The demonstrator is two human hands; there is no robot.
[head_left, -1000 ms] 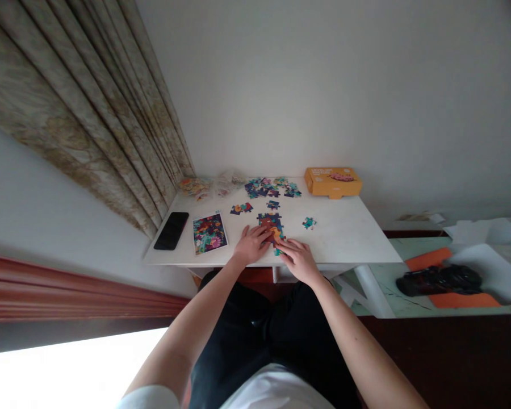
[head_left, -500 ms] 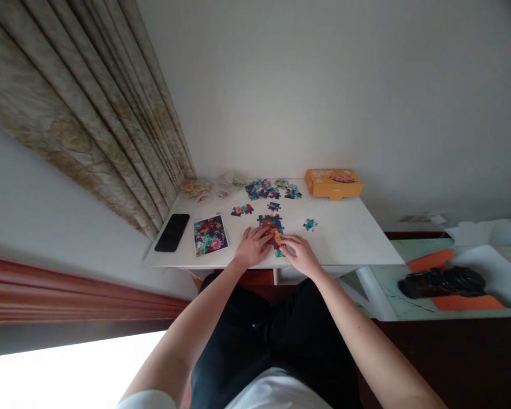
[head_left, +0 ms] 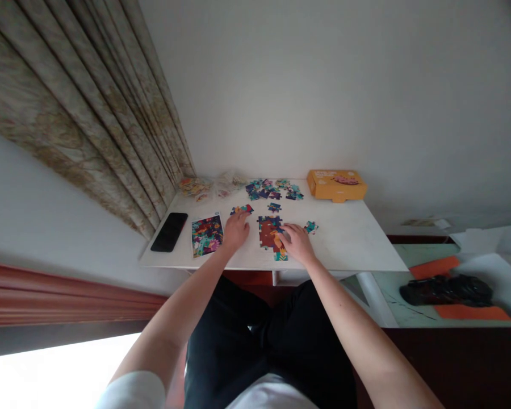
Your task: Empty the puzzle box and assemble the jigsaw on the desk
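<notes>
On the white table, a partly joined jigsaw puzzle (head_left: 267, 232) shows brown, dark blue and orange. My right hand (head_left: 298, 241) rests at its right edge, fingers stretched out and a little apart, fingertips on or just over the joined pieces. My left hand (head_left: 237, 230) reaches forward to a few loose puzzle pieces (head_left: 247, 208), its fingertips partly covering them; the fingers look extended. A single dark blue piece (head_left: 274, 208) lies beyond the joined part. Near my right hand lies a teal piece (head_left: 310, 228). Left of my left hand is the printed puzzle picture (head_left: 206, 234).
A heap of puzzle pieces (head_left: 264, 188) lies at the back, with clear plastic bags (head_left: 227, 184) of pieces to its left. A yellow box (head_left: 337, 186) stands at the back right. A black phone (head_left: 169, 232) lies at the left edge. Rightward, a lower surface holds a black object (head_left: 447, 289).
My left hand has left the joined puzzle and moved left and forward to the loose pieces. My right hand stays at the puzzle's right side, slightly farther forward, uncovering more of it.
</notes>
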